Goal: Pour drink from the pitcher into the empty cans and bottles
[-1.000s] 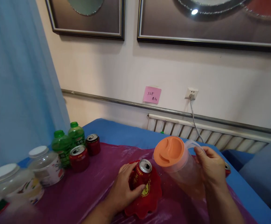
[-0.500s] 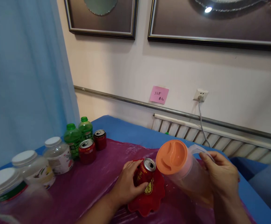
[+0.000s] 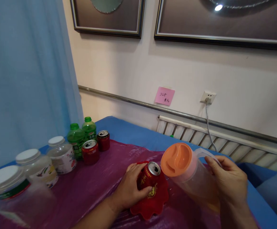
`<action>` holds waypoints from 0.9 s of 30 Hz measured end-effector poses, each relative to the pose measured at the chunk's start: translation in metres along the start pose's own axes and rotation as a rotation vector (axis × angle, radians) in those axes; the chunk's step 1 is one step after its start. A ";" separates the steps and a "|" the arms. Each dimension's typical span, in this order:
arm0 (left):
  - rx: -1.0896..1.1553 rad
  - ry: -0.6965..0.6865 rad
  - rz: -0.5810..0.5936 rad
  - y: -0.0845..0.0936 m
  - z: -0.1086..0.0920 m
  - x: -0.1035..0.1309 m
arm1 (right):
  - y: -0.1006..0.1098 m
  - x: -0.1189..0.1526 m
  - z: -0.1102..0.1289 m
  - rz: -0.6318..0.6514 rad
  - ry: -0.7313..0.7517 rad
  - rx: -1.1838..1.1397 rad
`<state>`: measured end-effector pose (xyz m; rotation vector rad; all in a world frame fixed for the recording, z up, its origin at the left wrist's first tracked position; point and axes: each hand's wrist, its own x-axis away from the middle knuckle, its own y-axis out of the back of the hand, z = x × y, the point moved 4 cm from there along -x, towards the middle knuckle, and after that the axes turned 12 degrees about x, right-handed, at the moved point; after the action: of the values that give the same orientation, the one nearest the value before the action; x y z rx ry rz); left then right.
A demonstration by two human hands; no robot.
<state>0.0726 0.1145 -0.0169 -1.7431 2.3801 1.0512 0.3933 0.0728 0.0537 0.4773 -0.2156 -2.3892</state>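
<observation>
My left hand (image 3: 129,190) grips an opened red drink can (image 3: 149,178) that stands in a red scalloped dish (image 3: 154,200) on the purple plastic sheet (image 3: 93,187). My right hand (image 3: 229,181) holds the handle of a clear plastic pitcher (image 3: 193,181) with an orange lid (image 3: 177,159). The pitcher is tilted toward the can, its lid just right of the can's top, and amber liquid shows low in its body.
At the left stand two red cans (image 3: 91,152), two green bottles (image 3: 76,139) and several white-lidded jars (image 3: 61,155). The blue table (image 3: 129,130) meets a wall with a radiator (image 3: 200,135), a socket with cable (image 3: 208,97) and a pink note (image 3: 164,96). A blue curtain (image 3: 26,79) hangs left.
The view has shifted so everything sits further right and more jars show at the left. Both hands keep their holds; the pitcher stays tilted by the can.
</observation>
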 end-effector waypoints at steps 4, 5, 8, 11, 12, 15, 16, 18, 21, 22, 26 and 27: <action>-0.017 0.006 0.002 -0.001 -0.001 0.001 | -0.001 0.003 0.003 0.010 0.008 0.007; -0.019 0.008 0.004 -0.001 -0.001 0.001 | -0.001 0.004 0.002 0.018 0.001 0.011; -0.006 0.009 0.026 -0.001 -0.001 0.002 | -0.001 0.007 -0.001 0.043 -0.017 0.037; 0.008 0.016 0.054 -0.003 -0.001 0.003 | 0.000 0.008 -0.003 0.044 -0.001 0.067; 0.009 0.023 0.057 -0.003 -0.001 0.003 | 0.000 0.008 -0.004 0.043 -0.003 0.069; 0.007 0.034 0.055 -0.004 0.000 0.003 | 0.002 0.008 -0.007 0.027 -0.027 0.068; 0.007 0.032 0.052 -0.005 0.001 0.003 | 0.002 0.007 -0.008 0.023 -0.033 0.072; 0.009 0.027 0.053 -0.005 0.001 0.004 | 0.002 0.008 -0.008 0.018 -0.041 0.084; 0.018 0.021 0.055 -0.005 0.001 0.004 | 0.002 0.009 -0.010 0.020 -0.032 0.086; 0.022 0.018 0.057 -0.005 0.001 0.004 | 0.003 0.008 -0.011 0.023 -0.025 0.081; 0.022 0.006 0.056 -0.005 -0.001 0.003 | 0.003 0.007 -0.017 0.033 -0.016 0.073; 0.019 0.006 0.051 -0.005 -0.001 0.003 | 0.004 0.006 -0.018 0.028 -0.019 0.075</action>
<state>0.0763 0.1108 -0.0198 -1.6901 2.4428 1.0265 0.3979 0.0655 0.0366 0.4837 -0.3198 -2.3652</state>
